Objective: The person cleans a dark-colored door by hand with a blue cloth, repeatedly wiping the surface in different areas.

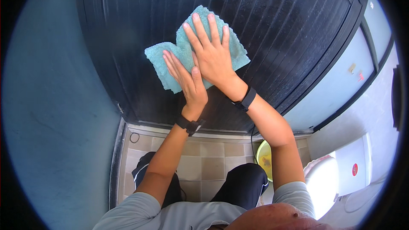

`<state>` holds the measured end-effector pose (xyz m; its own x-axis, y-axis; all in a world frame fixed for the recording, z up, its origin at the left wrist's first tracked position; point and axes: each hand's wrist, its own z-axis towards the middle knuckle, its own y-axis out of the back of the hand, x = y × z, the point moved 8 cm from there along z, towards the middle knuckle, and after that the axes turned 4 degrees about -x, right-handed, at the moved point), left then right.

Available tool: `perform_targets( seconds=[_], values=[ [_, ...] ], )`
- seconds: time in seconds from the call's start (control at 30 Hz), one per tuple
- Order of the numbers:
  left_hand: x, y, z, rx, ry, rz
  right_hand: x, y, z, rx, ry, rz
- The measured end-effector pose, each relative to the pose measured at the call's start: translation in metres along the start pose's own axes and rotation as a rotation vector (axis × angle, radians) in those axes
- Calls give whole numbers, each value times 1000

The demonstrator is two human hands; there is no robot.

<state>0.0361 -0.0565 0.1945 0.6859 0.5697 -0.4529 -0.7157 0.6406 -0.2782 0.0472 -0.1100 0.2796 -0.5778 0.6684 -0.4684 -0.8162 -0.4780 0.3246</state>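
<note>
A light teal cloth (170, 79) is spread against a dark ribbed door (149, 12). My right hand (214, 55) lies flat on the cloth's upper part, its fingers stretched and spread upward. Lower and to the left, my left hand (187, 83) rests its outer edge on the cloth, fingers straight and close together, palm turned toward the right hand. Neither hand grips the cloth; both press on it. Right of the cloth, the door's surface looks wet and streaked.
A blue-grey wall (51, 102) runs along the left. Below the door is a tiled floor (200, 149). A yellow-green basin (264, 157) stands there, partly behind my right arm. At the lower right is a white toilet (326, 179). Pale panels (336, 81) in dark frames flank the door.
</note>
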Motion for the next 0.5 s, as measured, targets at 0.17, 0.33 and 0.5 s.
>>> perform_targets(
  seconds=[0.17, 0.33, 0.5],
  values=[
    [-6, -1, 6, 105, -77, -24, -19, 10, 12, -97, -35, 41],
    [-24, -6, 17, 232, -113, -20, -75, 50, 28, -297, -175, -139],
    [-45, -31, 2, 463, -212, -29, -128, 73, -26, -326, -386, -267]
  ],
)
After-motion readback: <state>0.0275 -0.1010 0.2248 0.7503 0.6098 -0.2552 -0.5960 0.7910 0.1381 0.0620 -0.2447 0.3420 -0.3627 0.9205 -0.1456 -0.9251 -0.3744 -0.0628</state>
